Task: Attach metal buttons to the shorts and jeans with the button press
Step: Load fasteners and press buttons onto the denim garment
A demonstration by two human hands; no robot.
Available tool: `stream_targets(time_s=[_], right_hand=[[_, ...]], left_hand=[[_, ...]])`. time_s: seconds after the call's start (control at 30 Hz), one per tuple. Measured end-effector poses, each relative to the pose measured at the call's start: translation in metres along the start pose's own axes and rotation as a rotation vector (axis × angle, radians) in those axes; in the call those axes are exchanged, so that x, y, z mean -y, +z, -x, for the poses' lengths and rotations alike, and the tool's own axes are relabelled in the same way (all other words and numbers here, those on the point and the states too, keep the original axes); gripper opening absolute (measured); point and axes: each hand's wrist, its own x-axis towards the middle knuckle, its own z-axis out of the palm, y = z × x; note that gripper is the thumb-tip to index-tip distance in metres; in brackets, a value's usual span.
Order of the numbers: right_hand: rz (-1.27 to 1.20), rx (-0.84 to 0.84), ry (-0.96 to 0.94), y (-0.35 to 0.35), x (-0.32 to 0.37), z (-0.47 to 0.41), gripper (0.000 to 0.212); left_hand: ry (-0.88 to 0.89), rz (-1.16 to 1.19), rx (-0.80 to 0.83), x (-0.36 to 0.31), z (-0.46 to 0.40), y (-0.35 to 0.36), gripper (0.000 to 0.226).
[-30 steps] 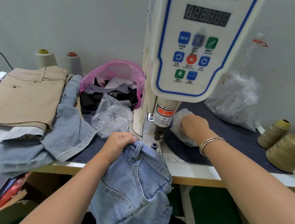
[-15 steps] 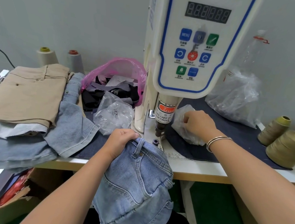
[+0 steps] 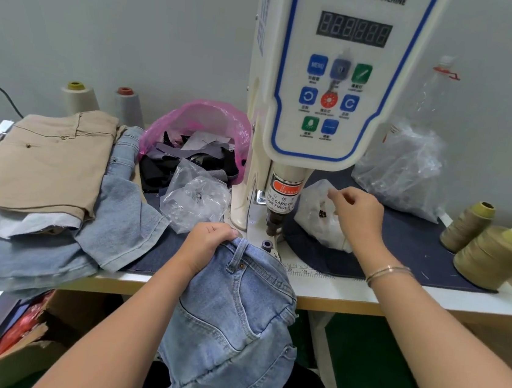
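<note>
1. Two bare hands work at the table edge point(image 3: 348, 295). Nearest the camera, light-blue jeans point(image 3: 234, 319) hang off the front edge, with the waistband lifted up to the press.
2. One hand, the left hand point(image 3: 207, 245), curls its fingers over the jeans' waistband beside a belt loop, gripping the denim just in front of the lower die point(image 3: 267, 245).
3. One printed ruler strip on the table edge shows the numbers 18 and 19.
4. The right hand point(image 3: 357, 218), with two thin bangles point(image 3: 387, 272) on its wrist, hovers above a small clear bag point(image 3: 319, 217), thumb and forefinger pinched together; whether a button sits between them cannot be told.
5. One button press point(image 3: 325, 74) stands mid-table. Its head reads "SERVO BUTTON MACHINE", one key reads "MENU", and a red label on the ram reads "WARNING" and "TAKE CARE OF YOUR FINGER". The display shows unlit digits; seven keys sit below it.
6. Left of the press lie another clear bag point(image 3: 196, 200), a pink bag point(image 3: 199, 123) of fabric scraps, tan shorts point(image 3: 45, 157) on top of a pile of blue denim point(image 3: 50, 250).
7. Four thread cones stand in view: two olive cones point(image 3: 493, 256) at the right, two pale cones point(image 3: 80, 100) at the back left.
8. One large crumpled clear bag point(image 3: 404, 169) rests against the wall.
</note>
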Motion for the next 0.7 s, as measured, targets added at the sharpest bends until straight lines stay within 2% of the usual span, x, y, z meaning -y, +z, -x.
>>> stream_targets(time_s=[0.07, 0.13, 0.2, 0.3, 0.5, 0.7], right_hand=[[-0.37, 0.148, 0.128, 0.003, 0.012, 0.033, 0.022], [-0.491, 0.412, 0.182, 0.013, 0.021, 0.07, 0.019], [-0.559, 0.548, 0.193, 0.02, 0.026, 0.092, 0.027], [-0.679, 0.525, 0.286, 0.022, 0.032, 0.098, 0.023], [-0.814, 0.541, 0.404, 0.024, 0.037, 0.097, 0.021], [-0.859, 0.584, 0.417, 0.025, 0.034, 0.098, 0.023]], left_hand=[[-0.008, 0.008, -0.007, 0.0, -0.001, 0.0, 0.035], [-0.013, 0.016, -0.007, -0.001, 0.0, 0.001, 0.038], [-0.003, 0.018, -0.013, -0.002, 0.001, 0.002, 0.035], [0.013, 0.01, -0.014, -0.001, 0.002, 0.001, 0.028], [0.028, 0.006, -0.016, 0.002, 0.0, 0.001, 0.048], [0.033, 0.02, -0.005, 0.002, -0.001, 0.001, 0.059]])
